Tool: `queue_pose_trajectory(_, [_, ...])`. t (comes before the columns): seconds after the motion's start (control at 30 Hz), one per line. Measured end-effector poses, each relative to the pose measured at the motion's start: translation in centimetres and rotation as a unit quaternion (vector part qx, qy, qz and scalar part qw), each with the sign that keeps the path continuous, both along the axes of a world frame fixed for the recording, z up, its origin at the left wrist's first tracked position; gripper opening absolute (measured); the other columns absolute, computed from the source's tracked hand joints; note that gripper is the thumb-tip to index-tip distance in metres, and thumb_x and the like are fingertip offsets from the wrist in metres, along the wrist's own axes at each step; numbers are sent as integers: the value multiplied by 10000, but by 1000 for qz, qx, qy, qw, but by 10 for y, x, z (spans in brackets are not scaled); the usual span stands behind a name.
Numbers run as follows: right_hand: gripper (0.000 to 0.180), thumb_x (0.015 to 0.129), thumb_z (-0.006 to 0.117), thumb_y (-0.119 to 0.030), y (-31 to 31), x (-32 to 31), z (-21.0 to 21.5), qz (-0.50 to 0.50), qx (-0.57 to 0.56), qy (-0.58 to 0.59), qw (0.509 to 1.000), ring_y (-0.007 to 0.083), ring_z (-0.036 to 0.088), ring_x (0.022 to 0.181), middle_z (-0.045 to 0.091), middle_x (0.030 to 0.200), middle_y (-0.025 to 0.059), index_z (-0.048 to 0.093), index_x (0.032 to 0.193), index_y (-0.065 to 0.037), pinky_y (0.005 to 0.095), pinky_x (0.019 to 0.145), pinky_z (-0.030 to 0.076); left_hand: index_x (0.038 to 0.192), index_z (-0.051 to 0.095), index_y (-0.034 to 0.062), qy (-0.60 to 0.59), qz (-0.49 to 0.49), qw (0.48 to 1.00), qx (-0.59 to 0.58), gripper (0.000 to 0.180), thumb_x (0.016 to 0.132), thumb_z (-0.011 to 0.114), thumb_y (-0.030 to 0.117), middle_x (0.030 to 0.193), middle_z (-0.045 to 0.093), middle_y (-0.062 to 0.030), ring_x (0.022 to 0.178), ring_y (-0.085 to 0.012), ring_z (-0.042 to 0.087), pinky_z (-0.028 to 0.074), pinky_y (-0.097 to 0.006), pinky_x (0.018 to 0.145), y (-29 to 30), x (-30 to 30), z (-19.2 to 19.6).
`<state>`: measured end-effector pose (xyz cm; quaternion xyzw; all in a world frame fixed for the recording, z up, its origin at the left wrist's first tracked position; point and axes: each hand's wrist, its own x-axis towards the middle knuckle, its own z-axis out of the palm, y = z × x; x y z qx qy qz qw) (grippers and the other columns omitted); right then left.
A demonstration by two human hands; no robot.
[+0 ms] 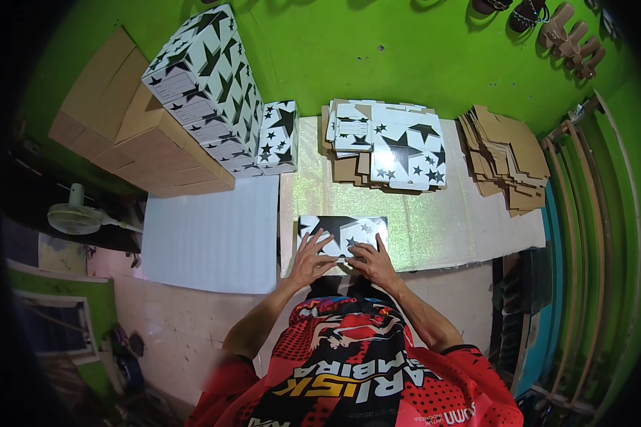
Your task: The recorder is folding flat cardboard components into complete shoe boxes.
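Two hands (313, 257); one fan (75, 217); two flat-carton piles (388, 146) (star-printed, brown).

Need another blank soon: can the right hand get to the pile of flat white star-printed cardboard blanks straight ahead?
Probably yes. The right hand rests on the white star-printed box, and only bare glittery mat lies between it and the pile of flat blanks. It would need a forward stretch.

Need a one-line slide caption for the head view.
Both hands, left and right, press a white star-printed cardboard box on a glittery mat.
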<state>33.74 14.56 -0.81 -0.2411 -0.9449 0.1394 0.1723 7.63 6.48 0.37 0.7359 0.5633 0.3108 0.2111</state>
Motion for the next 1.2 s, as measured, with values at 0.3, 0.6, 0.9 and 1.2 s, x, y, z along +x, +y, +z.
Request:
queue_pose_trajectory(0.3, [356,866,769,-249,1,0,-1,6,17,6,1000,195,562,1343,651,1356,-37,767,1220,-287,715,1257,204,947,864,213,-5,3,1000,1,109,838,861,209,1520,615,-89,1544,-395,379,213,-634,1260,0,0,-3])
queue_pose_trajectory(0.6, [199,893,791,-243,0,-4,1,-21,-8,43,999,224,598,1291,671,1304,-10,743,1081,-196,701,1232,256,1168,813,185,-43,31,998,-17,298,881,841,260,1524,608,-86,1537,-382,392,209,-617,1266,3,8,2])
queue_pose_trajectory(0.9, [172,923,773,-261,-5,-12,11,-42,-18,48,998,227,610,1234,671,1237,3,738,1071,-180,666,1231,253,1338,747,235,56,22,998,21,456,910,806,381,1551,579,-77,1529,-350,400,218,-597,1272,-1,5,-12])
queue_pose_trajectory(1.2, [175,931,765,-256,-6,-12,6,-98,-50,85,990,229,615,1179,664,1196,13,737,1078,-166,599,1239,277,1350,741,241,67,32,997,25,447,933,778,400,1540,586,-82,1520,-347,413,231,-601,1264,1,14,-3])
